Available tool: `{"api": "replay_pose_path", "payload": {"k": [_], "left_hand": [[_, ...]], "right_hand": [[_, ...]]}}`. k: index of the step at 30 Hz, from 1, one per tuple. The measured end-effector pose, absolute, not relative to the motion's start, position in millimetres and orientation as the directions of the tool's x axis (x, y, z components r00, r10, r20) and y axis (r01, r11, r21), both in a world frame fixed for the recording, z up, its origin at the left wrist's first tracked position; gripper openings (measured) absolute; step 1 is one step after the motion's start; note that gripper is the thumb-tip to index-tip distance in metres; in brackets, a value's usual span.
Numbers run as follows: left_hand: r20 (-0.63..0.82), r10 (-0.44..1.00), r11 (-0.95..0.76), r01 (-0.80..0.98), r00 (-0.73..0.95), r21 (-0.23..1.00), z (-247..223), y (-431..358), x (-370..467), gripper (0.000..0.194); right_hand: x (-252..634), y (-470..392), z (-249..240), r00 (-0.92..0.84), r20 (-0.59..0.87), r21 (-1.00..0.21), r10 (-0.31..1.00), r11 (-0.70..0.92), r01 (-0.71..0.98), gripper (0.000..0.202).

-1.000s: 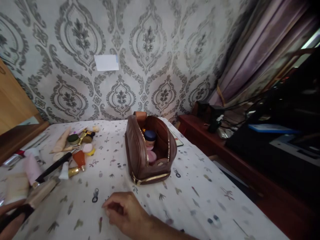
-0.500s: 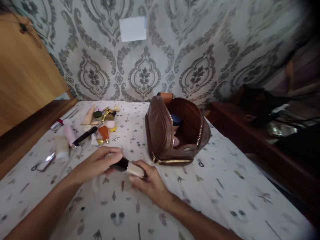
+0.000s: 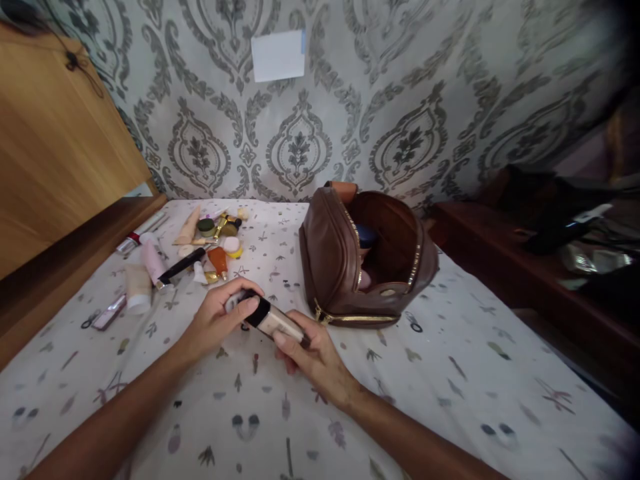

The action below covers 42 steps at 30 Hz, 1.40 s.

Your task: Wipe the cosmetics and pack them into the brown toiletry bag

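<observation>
Between my two hands is a foundation bottle (image 3: 274, 321), beige with a black cap, tilted above the patterned cloth. My left hand (image 3: 220, 312) is closed on the black cap end. The lower, beige end lies in the fingers of my right hand (image 3: 315, 353), the thumb resting on its side. Just beyond my right hand stands a brown leather cosmetic bag (image 3: 330, 260), unzipped at the top. Inside it I can see a dark blue lid (image 3: 366, 235) and something pinkish, partly hidden by the bag's wall.
Left of the bag lie several cosmetics, among them a pink tube (image 3: 153, 261), a beige tube (image 3: 137, 288), a black stick (image 3: 184, 263) and an orange bottle (image 3: 218, 261). A wooden cabinet (image 3: 60, 147) borders the left; dark red furniture (image 3: 465, 233) stands right.
My hands and the bottle have shifted slightly right in view, and the bottle is turned with its broad face more visible. The whole scene has also shifted right.
</observation>
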State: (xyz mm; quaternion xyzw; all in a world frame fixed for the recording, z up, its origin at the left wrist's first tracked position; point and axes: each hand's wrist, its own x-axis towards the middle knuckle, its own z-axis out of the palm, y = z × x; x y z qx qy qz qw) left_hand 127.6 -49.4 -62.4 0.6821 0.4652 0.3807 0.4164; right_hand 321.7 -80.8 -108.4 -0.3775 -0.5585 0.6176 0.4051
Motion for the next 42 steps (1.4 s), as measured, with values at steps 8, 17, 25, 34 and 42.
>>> {"api": "replay_pose_path", "payload": {"k": [8,17,25,34,42], "left_hand": [[0.036,0.996,-0.023,0.152,-0.079,0.988,-60,-44,112,0.04],[-0.001,0.991,-0.027,0.21,0.133,0.977,-65,-52,122,0.039],[-0.046,0.975,0.0,0.206,0.218,0.979,-76,-58,134,0.042],[0.147,0.987,-0.154,0.135,0.063,0.979,-80,-53,132,0.039],[0.667,0.561,-0.792,0.552,0.49,0.26,-75,-64,128,0.035]], "right_hand": [[325,-83,-107,-0.384,-0.076,-0.994,0.92,-0.101,-0.045,0.043],[323,-82,-109,-0.393,-0.08,-0.994,0.916,-0.101,-0.032,0.043],[324,-84,-114,-0.392,-0.079,-0.997,0.917,-0.063,0.054,0.041],[322,-82,-109,-0.36,-0.074,-0.996,0.93,-0.087,-0.019,0.043],[321,-83,-111,-0.36,0.103,-0.982,0.927,0.152,0.11,0.032]]}}
